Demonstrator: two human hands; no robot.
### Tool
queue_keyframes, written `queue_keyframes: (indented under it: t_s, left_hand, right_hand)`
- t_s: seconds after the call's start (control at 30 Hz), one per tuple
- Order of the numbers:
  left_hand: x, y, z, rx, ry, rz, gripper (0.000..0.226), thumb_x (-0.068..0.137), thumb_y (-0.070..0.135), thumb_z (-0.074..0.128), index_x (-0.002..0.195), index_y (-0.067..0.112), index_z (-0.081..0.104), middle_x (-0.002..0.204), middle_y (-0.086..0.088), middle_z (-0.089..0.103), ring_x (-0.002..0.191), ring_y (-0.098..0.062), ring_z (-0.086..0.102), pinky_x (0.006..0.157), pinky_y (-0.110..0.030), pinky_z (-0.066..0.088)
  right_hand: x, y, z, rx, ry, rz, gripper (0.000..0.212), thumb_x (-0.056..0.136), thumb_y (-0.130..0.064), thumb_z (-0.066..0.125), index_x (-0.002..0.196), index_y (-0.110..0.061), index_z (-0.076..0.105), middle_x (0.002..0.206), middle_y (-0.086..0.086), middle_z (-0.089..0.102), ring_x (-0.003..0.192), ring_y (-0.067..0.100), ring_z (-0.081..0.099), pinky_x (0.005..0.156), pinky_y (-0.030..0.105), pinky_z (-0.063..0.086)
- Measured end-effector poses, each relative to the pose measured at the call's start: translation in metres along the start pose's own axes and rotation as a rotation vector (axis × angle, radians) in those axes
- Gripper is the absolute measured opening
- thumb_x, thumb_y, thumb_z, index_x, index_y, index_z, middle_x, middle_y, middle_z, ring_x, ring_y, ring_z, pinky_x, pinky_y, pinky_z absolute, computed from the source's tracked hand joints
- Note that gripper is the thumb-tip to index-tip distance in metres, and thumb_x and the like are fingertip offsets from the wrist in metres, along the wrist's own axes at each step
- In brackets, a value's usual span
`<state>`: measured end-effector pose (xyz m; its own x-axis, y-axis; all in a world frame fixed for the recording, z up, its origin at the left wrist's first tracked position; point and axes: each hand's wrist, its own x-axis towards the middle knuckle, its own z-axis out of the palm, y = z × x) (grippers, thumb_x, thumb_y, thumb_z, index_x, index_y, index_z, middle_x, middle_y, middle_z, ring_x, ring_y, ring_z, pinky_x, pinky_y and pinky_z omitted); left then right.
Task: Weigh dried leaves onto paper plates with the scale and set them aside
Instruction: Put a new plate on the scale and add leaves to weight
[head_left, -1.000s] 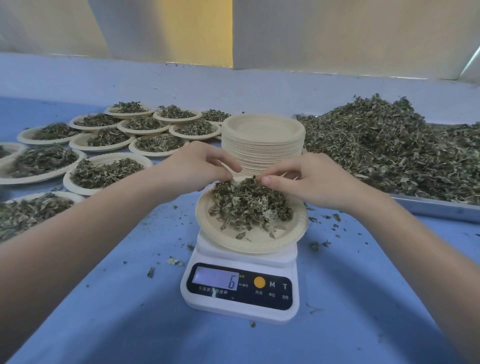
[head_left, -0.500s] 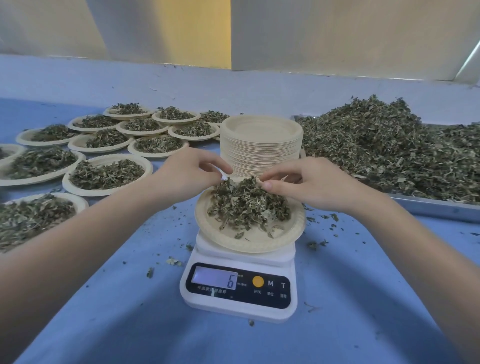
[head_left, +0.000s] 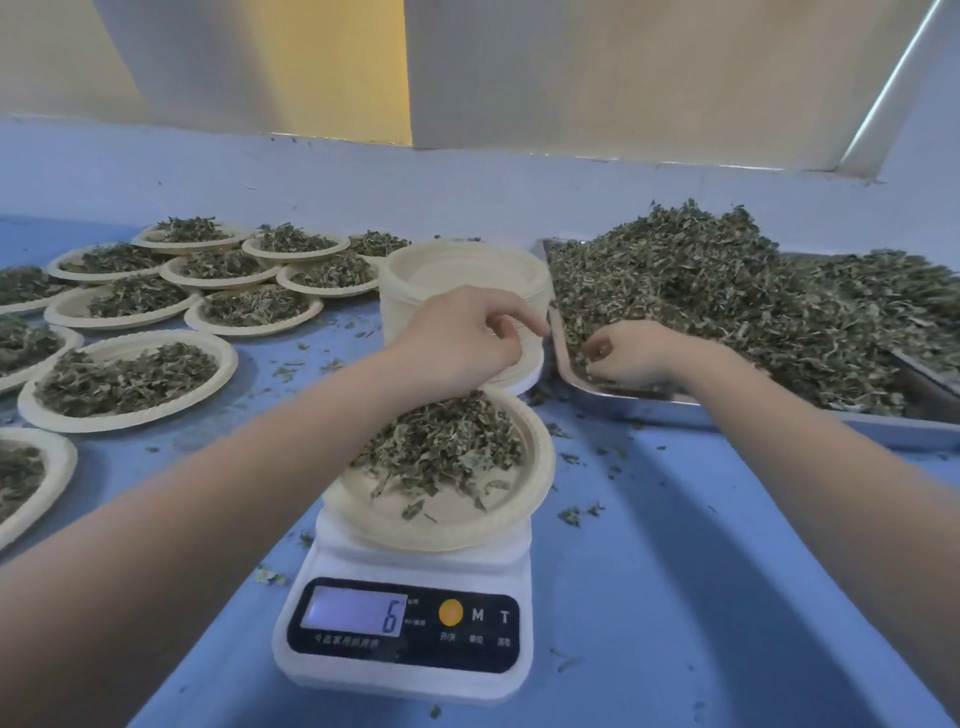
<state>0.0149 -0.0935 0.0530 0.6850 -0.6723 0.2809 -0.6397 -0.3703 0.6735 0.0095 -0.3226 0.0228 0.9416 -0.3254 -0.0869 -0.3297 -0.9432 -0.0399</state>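
Plate (head_left: 524, 483) on scale (head_left: 410, 618), tray (head_left: 649, 408) behind-right

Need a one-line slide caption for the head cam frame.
Right hand reaches into the tray of dried leaves; left hand hovers above the plate on the scale.

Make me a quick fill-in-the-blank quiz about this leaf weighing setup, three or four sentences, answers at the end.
1. The scale display reads ____.
2. The right hand reaches into the leaves on the metal ____.
3. The left hand hovers in front of the stack of empty ____.
4. The plate on the scale holds dried ____.

Missing words: 6; tray; plates; leaves
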Motion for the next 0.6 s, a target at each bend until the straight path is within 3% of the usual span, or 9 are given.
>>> queue_keyframes:
  t_s: [0.1,0.2,0.27,0.33,0.4,0.43,0.5,0.6]
  left_hand:
    - [0.011,0.004,0.006,0.017,-0.017,0.006,0.038,0.088,0.007,0.049,0.085,0.042,0.065,0.094,-0.011,0.069,0.087,-0.034,0.061,0.061,-0.026,0.042]
    - [0.019,0.004,0.006,0.007,0.013,0.018,0.039,0.089,0.008,0.05,0.082,0.043,0.064,0.092,-0.008,0.07,0.088,-0.035,0.061,0.065,-0.03,0.046]
    - [0.02,0.004,0.005,-0.01,0.037,0.043,0.038,0.09,0.009,0.05,0.082,0.043,0.065,0.09,-0.002,0.069,0.08,-0.038,0.06,0.062,-0.031,0.046]
    - [0.019,0.003,0.001,-0.039,0.048,0.054,0.036,0.09,0.011,0.051,0.083,0.043,0.067,0.09,0.007,0.064,0.065,-0.037,0.056,0.058,-0.034,0.047]
    - [0.018,0.001,-0.004,-0.055,0.058,0.055,0.033,0.09,0.013,0.053,0.084,0.041,0.069,0.086,0.012,0.061,0.055,-0.022,0.05,0.057,-0.027,0.045]
    - [0.018,0.0,-0.006,-0.049,0.066,0.055,0.032,0.089,0.012,0.053,0.086,0.04,0.07,0.084,0.013,0.061,0.053,-0.015,0.047,0.056,-0.02,0.041]
    - [0.018,0.0,-0.009,-0.047,0.075,0.041,0.03,0.088,0.011,0.054,0.088,0.036,0.071,0.082,0.014,0.061,0.051,-0.005,0.043,0.052,-0.014,0.034]
    - [0.017,0.0,-0.011,-0.047,0.081,0.028,0.029,0.088,0.011,0.054,0.091,0.034,0.071,0.082,0.015,0.061,0.054,-0.009,0.044,0.05,-0.015,0.033]
  right_hand:
    - [0.019,0.009,0.012,0.008,-0.003,0.01,0.058,0.087,-0.029,0.057,0.141,-0.012,0.042,0.139,0.014,0.048,0.122,0.03,0.048,0.096,0.033,0.043]
    - [0.036,0.012,0.017,0.14,-0.037,0.057,0.072,0.084,-0.031,0.06,0.147,-0.013,0.03,0.144,0.019,0.035,0.126,0.034,0.041,0.099,0.041,0.042]
    - [0.044,0.011,0.021,0.125,-0.069,0.052,0.061,0.084,-0.033,0.057,0.141,-0.015,0.04,0.138,0.019,0.042,0.119,0.035,0.048,0.097,0.041,0.044]
    - [0.049,0.008,0.022,0.075,-0.053,-0.012,0.04,0.085,-0.028,0.056,0.12,-0.011,0.06,0.118,0.016,0.062,0.102,0.032,0.058,0.085,0.036,0.05]
    - [0.052,0.007,0.019,0.047,0.028,-0.063,0.033,0.082,-0.026,0.059,0.11,-0.01,0.066,0.107,0.014,0.067,0.094,0.03,0.061,0.075,0.034,0.048]
    - [0.056,0.01,0.018,0.016,0.081,-0.068,0.037,0.082,-0.029,0.06,0.115,-0.013,0.064,0.114,0.014,0.064,0.098,0.03,0.059,0.077,0.033,0.048]
    - [0.065,0.018,0.016,-0.046,0.113,-0.007,0.054,0.085,-0.039,0.056,0.136,-0.024,0.048,0.139,0.015,0.044,0.123,0.036,0.043,0.099,0.04,0.041]
    - [0.077,0.025,0.027,-0.121,-0.046,0.108,0.059,0.093,-0.05,0.038,0.148,-0.03,0.028,0.156,0.009,0.018,0.14,0.037,0.017,0.113,0.05,0.021]
